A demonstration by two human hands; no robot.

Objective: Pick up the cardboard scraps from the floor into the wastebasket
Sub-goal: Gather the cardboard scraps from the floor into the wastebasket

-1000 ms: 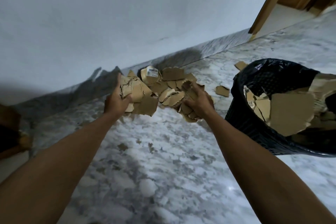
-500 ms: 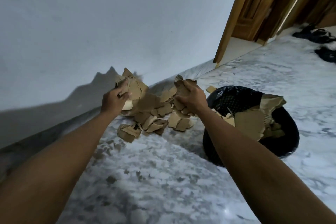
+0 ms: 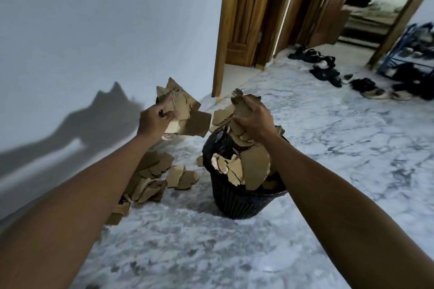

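My left hand (image 3: 156,118) grips a bunch of brown cardboard scraps (image 3: 185,110), held in the air left of the wastebasket. My right hand (image 3: 254,118) grips a second bunch of scraps (image 3: 244,105) directly above the black wastebasket (image 3: 237,202). The basket stands on the marble floor and holds several cardboard pieces (image 3: 253,166) that stick up past its rim. A pile of loose scraps (image 3: 159,176) lies on the floor to the left of the basket, by the wall.
A white wall (image 3: 94,30) runs along the left. A wooden door frame (image 3: 225,30) stands behind the basket. Several sandals (image 3: 328,70) and a blue shoe rack (image 3: 411,54) are at the far right. Marble floor (image 3: 234,253) spreads in front.
Both hands have lifted their bunches of scraps off the floor pile and moved right; the right hand is now over the wastebasket. Some pieces stayed on the floor.
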